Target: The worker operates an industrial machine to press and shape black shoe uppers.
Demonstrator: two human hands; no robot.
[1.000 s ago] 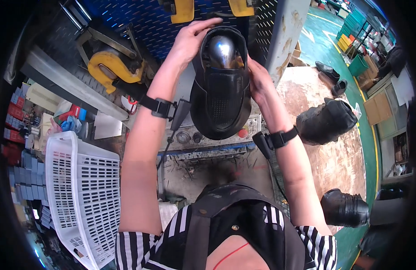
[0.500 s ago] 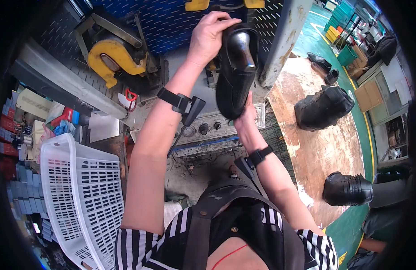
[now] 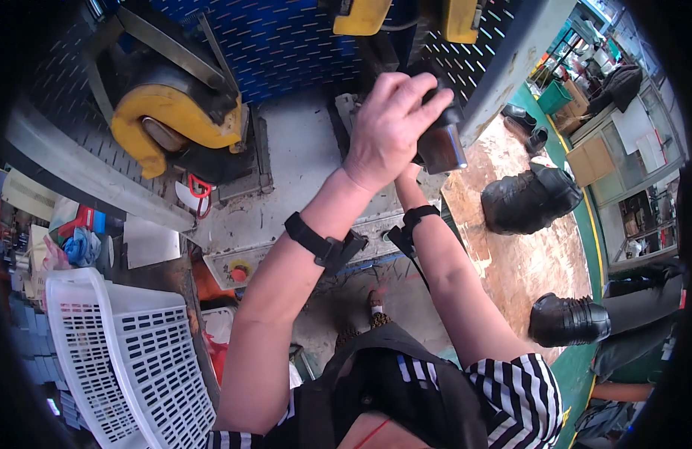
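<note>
A black shoe [image 3: 444,96] is held above the grey bed of a machine [image 3: 293,142], blurred by motion. From its opening juts a shiny brown-and-metal shoe last [image 3: 441,150]. My left hand [image 3: 391,123] is closed on the shoe, its fingers bent over the dark upper part. Behind and below it, my right hand [image 3: 409,173] reaches up to the same shoe; its fingers are hidden, so their grip does not show. Most of the shoe's body is out of sight behind my left hand.
Yellow curved clamps [image 3: 155,112] flank the machine bed on the left, with more yellow arms [image 3: 361,16] at the back. A grey post [image 3: 514,63] rises at right. Black boots [image 3: 529,198] stand on a wooden board. A white basket [image 3: 155,344] sits at lower left.
The shoe has turned and moved a little right and down. My left hand has come across it, now hiding much of it and most of my right hand. The view has shifted slightly.
</note>
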